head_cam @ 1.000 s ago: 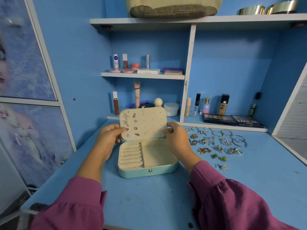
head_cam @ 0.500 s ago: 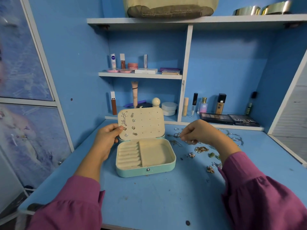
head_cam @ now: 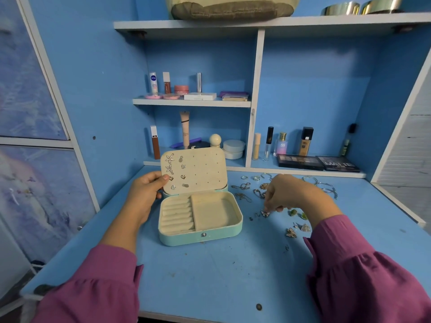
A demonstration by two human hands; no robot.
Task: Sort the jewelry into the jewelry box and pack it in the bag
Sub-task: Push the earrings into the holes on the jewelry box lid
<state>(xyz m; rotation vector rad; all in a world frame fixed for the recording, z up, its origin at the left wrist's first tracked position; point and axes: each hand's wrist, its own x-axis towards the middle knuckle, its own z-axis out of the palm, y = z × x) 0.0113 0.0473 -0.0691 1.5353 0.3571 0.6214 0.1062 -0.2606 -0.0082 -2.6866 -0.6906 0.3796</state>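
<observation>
A: Near edge first — what's lowest in frame?

B: Two magenta sleeves, lower left and lower right, over the blue desk (head_cam: 210, 276). Just above, centre: the mint jewelry box (head_cam: 200, 236), open, base flat on the desk.

A: Left hand?

B: Left hand (head_cam: 144, 194), centre left, grips the lid's left edge — thumb on the cream earring panel (head_cam: 194, 170), other fingers hidden behind. Looks like it props the lid upright so the peg holes face the person. Several studs already sit in the panel's left columns; ring rolls and tray below look bare.

A: Right hand?

B: Right hand (head_cam: 289, 194), centre right, fingers curled down with tips bunched at a butterfly earring (head_cam: 265, 213) on the desk. Pinching or only touching — can't tell, fingertips hide the contact.

A: Rest of the jewelry?

B: Loose on the desk right of the box: another butterfly piece (head_cam: 291, 233), green studs (head_cam: 293, 212), chains (head_cam: 242, 186), bangles (head_cam: 326, 187) further back. Spread out, likely so each piece can be picked singly.

A: Farthest?

B: Cosmetics on the shelves; the olive bag (head_cam: 233, 8) on the top shelf, top centre, well apart from the box. Packing not yet begun.
</observation>
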